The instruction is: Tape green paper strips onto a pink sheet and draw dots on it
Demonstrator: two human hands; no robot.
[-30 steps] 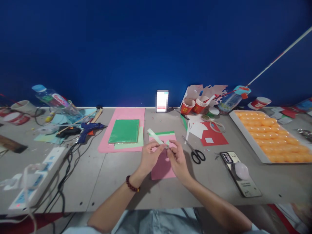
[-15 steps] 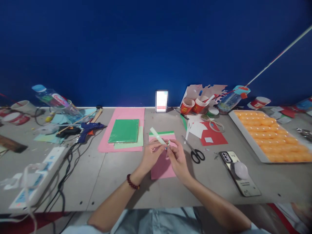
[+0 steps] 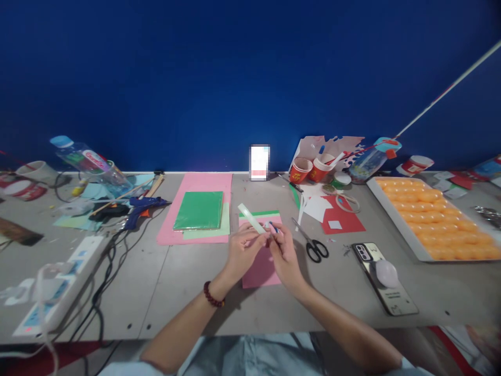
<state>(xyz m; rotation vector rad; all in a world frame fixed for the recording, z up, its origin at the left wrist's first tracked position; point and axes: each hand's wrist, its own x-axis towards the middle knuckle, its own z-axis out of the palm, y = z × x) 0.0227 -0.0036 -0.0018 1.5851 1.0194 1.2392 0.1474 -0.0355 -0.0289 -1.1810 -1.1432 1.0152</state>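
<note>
Both my hands are raised over a pink sheet of paper (image 3: 263, 267) at the middle of the table. My left hand (image 3: 246, 250) pinches a pale green paper strip (image 3: 250, 218), whose free end slants up to the left. Against it, my right hand (image 3: 282, 250) is closed with its fingertips at the strip's other end. A small whitish curl and a bit of dark blue show between the right fingers; what they are, I cannot make out. Black-handled scissors (image 3: 316, 250) lie just right of my right hand.
Left of my hands, a green paper pack (image 3: 199, 210) rests on pink sheets (image 3: 168, 235). Farther left are a blue glue gun (image 3: 143, 209) and a power strip (image 3: 66, 287). On the right are a phone (image 3: 385, 282), a tray of orange balls (image 3: 376, 190) and red paper cups (image 3: 300, 171).
My fingertips have shifted slightly around the strip's right end, and the whitish curl and dark blue bit show more. The strip's free end has moved a little left.
</note>
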